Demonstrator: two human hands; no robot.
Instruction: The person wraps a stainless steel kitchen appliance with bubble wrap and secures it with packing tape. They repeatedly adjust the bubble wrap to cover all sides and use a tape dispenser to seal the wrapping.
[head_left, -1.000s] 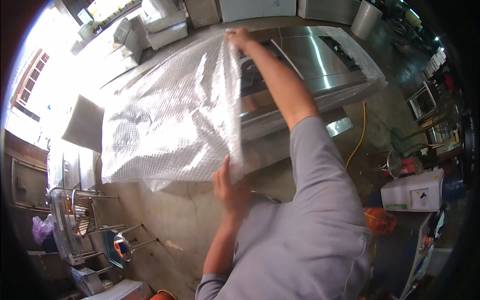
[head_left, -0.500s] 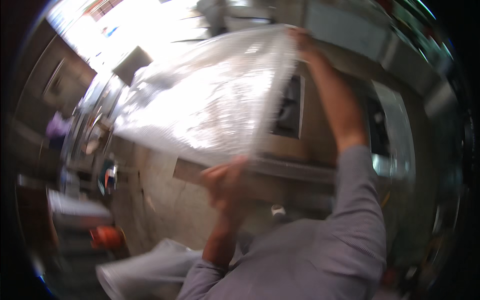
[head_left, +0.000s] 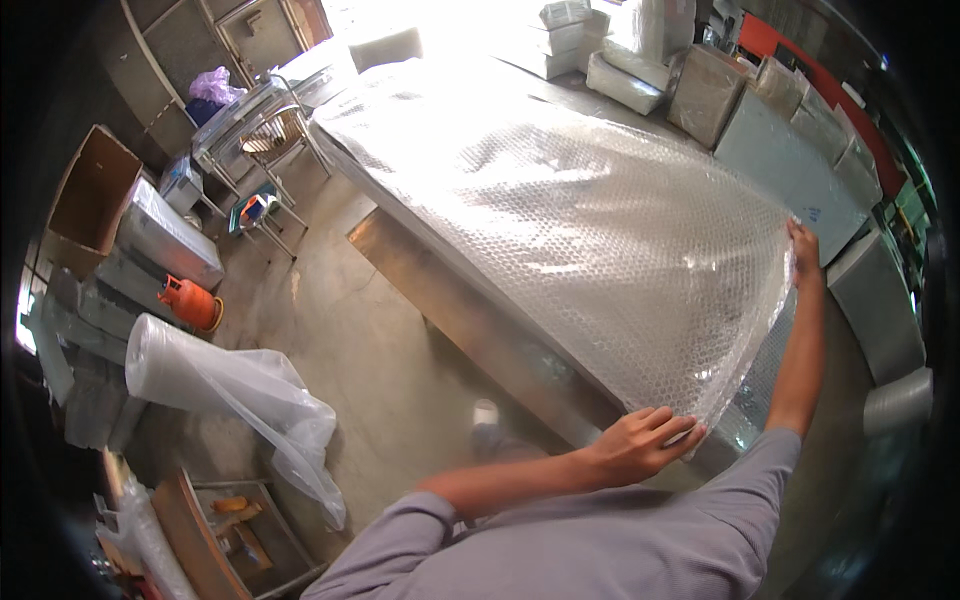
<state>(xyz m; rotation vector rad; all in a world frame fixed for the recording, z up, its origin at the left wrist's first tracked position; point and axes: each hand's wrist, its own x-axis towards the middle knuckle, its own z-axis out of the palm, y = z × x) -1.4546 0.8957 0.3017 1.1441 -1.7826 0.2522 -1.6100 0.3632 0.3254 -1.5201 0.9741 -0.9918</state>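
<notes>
A wide sheet of clear bubble wrap (head_left: 600, 240) stretches across a long metal-edged piece (head_left: 480, 310), covering most of its top. My left hand (head_left: 645, 445) pinches the sheet's near corner, close to my body. Farther off to the right, my right hand (head_left: 803, 252) grips the other corner of the same edge, with the arm reaching out. Between the two hands the edge runs fairly taut. What lies beneath the sheet is mostly hidden.
On the floor at left lies a bubble-wrap roll (head_left: 165, 360) with a loose tail. Beyond it stand an orange gas cylinder (head_left: 190, 303), an open cardboard box (head_left: 95, 190), a stool (head_left: 262, 215) and a chair (head_left: 272, 135). Wrapped boxes (head_left: 705, 95) and panels (head_left: 790, 150) line the right.
Both hands have carried the bubble wrap's edge to the right and nearer to me. The sheet, raised before, now lies spread lower over the long piece. My view has turned too.
</notes>
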